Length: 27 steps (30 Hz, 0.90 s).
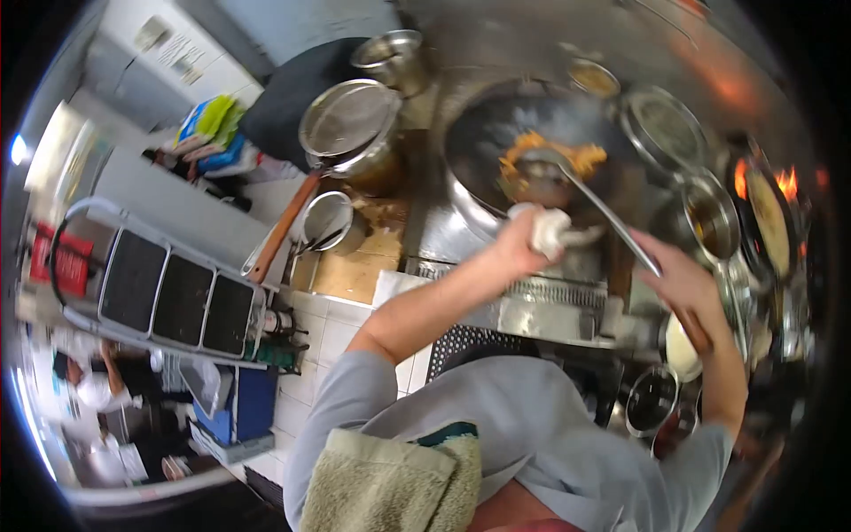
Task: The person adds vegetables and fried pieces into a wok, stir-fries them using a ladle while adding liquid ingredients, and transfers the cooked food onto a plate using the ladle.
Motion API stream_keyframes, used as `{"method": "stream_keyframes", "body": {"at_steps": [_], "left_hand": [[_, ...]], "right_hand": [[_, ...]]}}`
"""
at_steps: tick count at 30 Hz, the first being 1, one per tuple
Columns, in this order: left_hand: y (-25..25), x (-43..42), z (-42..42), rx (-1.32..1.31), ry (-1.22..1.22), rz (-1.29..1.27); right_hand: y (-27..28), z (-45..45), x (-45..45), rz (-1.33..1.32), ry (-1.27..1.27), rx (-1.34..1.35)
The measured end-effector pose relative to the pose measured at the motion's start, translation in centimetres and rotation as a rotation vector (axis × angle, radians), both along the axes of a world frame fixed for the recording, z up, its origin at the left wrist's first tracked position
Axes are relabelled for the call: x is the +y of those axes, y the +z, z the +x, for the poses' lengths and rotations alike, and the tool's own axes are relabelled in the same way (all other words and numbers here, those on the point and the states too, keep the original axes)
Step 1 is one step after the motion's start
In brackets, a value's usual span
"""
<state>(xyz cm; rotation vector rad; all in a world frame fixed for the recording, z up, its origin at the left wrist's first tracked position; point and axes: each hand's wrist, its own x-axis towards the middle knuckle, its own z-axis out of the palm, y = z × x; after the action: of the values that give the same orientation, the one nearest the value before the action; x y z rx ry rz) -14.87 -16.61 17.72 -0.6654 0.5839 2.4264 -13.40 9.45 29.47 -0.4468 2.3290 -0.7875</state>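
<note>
My left hand (525,241) is closed around a white cloth (550,232) at the near rim of a dark wok (479,151). Orange-brown food (581,160) lies in the wok, with some steam above it. My right hand (678,279) grips the handle of a long metal ladle (607,211). The ladle's bowl rests in or just above the food. The wok's handle is hidden by the cloth, if it has one there.
A strainer (350,120) sits on a pot at the left, near a small metal pot (330,222). Flames (785,183) rise by a second pan (767,222) at the right. Sauce containers (651,401) stand low right. A ladder (173,293) and another person (102,386) are far left.
</note>
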Motion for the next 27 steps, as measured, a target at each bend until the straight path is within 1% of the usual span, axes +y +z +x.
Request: {"method": "stream_keyframes", "body": {"at_steps": [1,2,4,6,7,8,10,12,14,15,16,18,19,20,22,23,24,26,27], "left_hand": [[-2.4,-0.2,-1.2,0.122,-0.01,-0.052],[-3.9,0.2,-0.8,0.069,0.009,-0.129],[-8.4,1.0,1.4,0.144,0.075,-0.079],[-6.3,1.7,6.0,0.075,0.043,-0.134],[-6.9,1.0,7.3,0.171,-0.057,-0.192],[-4.8,1.2,7.9,0.16,-0.004,-0.19],[-3.5,-1.1,5.4,0.195,-0.014,-0.028],[-1.5,-2.1,1.1,0.095,-0.035,-0.143],[-3.1,-2.2,-0.7,0.136,0.052,-0.141],[-3.1,-1.8,0.3,0.095,0.058,-0.087],[-3.0,-1.6,1.8,0.128,-0.056,-0.137],[-2.4,-1.3,3.2,0.225,-0.169,-0.124],[-2.4,-1.4,2.3,0.159,-0.164,-0.089],[-0.9,-1.1,1.6,0.106,-0.075,-0.166],[-4.1,-1.7,-1.2,0.192,0.005,-0.083],[-6.0,-1.3,-0.5,0.198,0.039,-0.072],[-5.7,-0.5,1.8,0.182,0.012,-0.138],[-5.8,1.1,6.1,0.084,0.035,-0.318],[-4.6,1.2,7.5,0.01,-0.022,-0.286]], "right_hand": [[-3.0,-1.5,0.5,-0.034,0.093,0.218],[-5.9,-2.4,1.3,-0.06,0.191,0.442],[-4.7,-1.6,-0.7,0.005,0.064,0.401],[-3.0,0.0,-1.0,0.055,0.026,0.386],[-2.0,0.4,-0.8,0.094,0.03,0.379],[-1.3,0.6,-0.3,0.1,0.01,0.373],[-0.1,1.3,0.5,0.017,0.161,0.325],[1.1,2.0,-0.1,-0.071,0.165,0.282],[2.0,2.4,-0.5,0.079,0.034,-0.007],[1.5,2.5,0.1,0.04,0.008,-0.028],[0.6,2.1,1.1,0.04,0.033,-0.052],[1.7,2.2,0.7,0.046,0.047,-0.072],[1.2,1.8,0.6,0.057,0.067,-0.013],[0.1,1.2,0.4,0.065,0.09,0.035],[-2.1,0.0,-0.5,0.061,0.151,0.179],[-4.3,-1.0,-0.2,0.042,0.224,0.321],[-5.7,-1.7,0.3,0.022,0.295,0.469],[-4.0,-0.9,0.3,0.033,0.276,0.433],[-2.6,-0.7,0.4,0.047,0.257,0.396]]}}
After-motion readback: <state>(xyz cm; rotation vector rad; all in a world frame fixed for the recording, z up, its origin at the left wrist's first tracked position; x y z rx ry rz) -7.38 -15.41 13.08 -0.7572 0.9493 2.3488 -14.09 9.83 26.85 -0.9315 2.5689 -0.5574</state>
